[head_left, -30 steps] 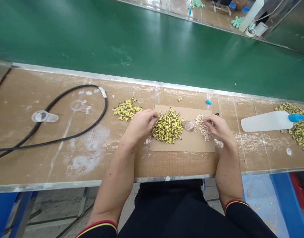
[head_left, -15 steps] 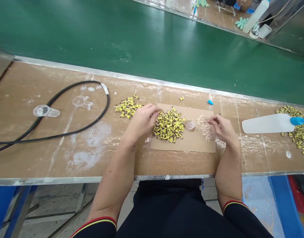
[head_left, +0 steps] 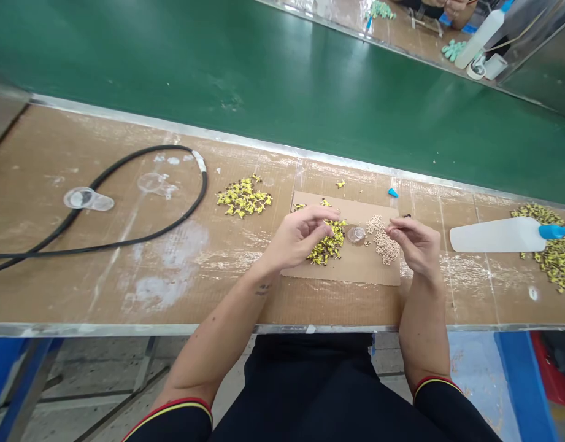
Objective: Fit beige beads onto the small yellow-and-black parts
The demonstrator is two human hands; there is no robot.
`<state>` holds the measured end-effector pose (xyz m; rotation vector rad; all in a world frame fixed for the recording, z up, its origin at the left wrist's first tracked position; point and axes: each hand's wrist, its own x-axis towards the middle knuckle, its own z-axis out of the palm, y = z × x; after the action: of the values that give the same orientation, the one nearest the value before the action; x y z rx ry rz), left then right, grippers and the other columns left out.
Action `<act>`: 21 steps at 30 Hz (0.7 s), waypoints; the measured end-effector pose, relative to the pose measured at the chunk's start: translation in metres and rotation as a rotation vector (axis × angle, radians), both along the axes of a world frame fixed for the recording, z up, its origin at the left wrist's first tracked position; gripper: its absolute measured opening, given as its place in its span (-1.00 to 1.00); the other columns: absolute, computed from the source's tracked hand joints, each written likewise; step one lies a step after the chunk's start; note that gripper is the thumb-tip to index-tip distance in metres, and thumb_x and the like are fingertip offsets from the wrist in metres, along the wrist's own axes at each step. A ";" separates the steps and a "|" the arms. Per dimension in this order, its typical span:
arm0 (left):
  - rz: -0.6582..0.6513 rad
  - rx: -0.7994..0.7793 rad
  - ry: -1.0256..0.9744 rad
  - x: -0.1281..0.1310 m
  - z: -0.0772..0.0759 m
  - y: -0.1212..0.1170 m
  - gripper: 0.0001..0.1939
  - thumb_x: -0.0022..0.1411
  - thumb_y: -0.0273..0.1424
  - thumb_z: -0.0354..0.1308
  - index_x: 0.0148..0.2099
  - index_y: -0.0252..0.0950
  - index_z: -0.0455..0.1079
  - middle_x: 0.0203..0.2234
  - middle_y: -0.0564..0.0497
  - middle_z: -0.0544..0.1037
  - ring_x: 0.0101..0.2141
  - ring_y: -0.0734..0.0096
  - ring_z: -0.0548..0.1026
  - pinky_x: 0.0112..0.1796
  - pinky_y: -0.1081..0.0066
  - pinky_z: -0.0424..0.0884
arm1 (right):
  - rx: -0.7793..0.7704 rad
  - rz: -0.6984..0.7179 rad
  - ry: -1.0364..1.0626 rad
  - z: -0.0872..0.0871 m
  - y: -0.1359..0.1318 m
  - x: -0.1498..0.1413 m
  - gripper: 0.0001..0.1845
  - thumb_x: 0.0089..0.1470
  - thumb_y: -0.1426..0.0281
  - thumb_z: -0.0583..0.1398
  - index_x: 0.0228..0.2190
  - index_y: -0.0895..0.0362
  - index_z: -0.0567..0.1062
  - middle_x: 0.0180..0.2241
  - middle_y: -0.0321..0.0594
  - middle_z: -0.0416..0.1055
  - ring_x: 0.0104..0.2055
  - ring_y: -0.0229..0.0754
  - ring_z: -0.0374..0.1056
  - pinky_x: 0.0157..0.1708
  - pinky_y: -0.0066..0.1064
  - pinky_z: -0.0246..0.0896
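My left hand hangs over a heap of small yellow-and-dark pieces on a cardboard sheet, thumb and forefinger curled toward each other. Whatever it may hold blends with the yellow heap behind. At the sheet's right side, my right hand is closed in a pinch beside a heap of tiny beige pieces. What lies between those fingertips is too small to name. Between the two heaps stands a small clear plastic cup.
A black cable loops on the left, with clear scoop-like plastic pieces by it. More yellow pieces lie in a pile. A white bottle lies at right; a blue cap sits behind. Beyond runs a green belt.
My left hand has moved right, from the heap's left edge to over its middle. My right hand stays near the beige pieces, its fingers still pinched. The view has shifted slightly.
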<state>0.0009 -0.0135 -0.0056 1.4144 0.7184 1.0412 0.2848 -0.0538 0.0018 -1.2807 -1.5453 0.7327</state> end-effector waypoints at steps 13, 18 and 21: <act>-0.242 -0.228 -0.166 0.038 -0.004 -0.026 -0.68 0.41 -0.10 0.10 -0.09 -0.25 0.45 -0.43 0.05 0.38 -0.41 0.42 0.32 -0.33 0.38 0.30 | 0.061 0.130 0.201 -0.008 -0.010 -0.052 -0.90 0.08 0.20 0.44 -0.43 -0.12 0.66 -0.33 -0.23 0.42 -0.27 -0.14 0.42 -0.34 -0.23 0.41; -0.189 -0.101 -0.107 0.038 0.000 -0.028 -0.76 0.40 -0.20 0.14 -0.19 -0.28 0.45 -0.30 -0.04 0.54 -0.30 0.37 0.44 -0.21 0.36 0.35 | 0.114 0.211 0.196 -0.007 -0.010 -0.060 -0.89 0.13 0.32 0.41 -0.32 -0.20 0.68 -0.37 -0.28 0.38 -0.32 -0.19 0.35 -0.37 -0.29 0.34; -0.131 -0.009 -0.048 0.037 0.001 -0.028 -0.81 0.40 -0.30 0.10 -0.22 -0.28 0.44 -0.33 -0.03 0.54 -0.31 0.39 0.44 -0.20 0.36 0.35 | 0.154 0.185 0.126 -0.005 -0.010 -0.061 -0.86 0.14 0.37 0.40 -0.28 -0.18 0.68 -0.40 -0.29 0.38 -0.35 -0.19 0.34 -0.39 -0.30 0.30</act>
<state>0.0375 -0.0411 -0.0046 1.4044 0.5866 0.9652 0.2234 -0.0642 -0.0029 -0.9700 -1.5983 0.7800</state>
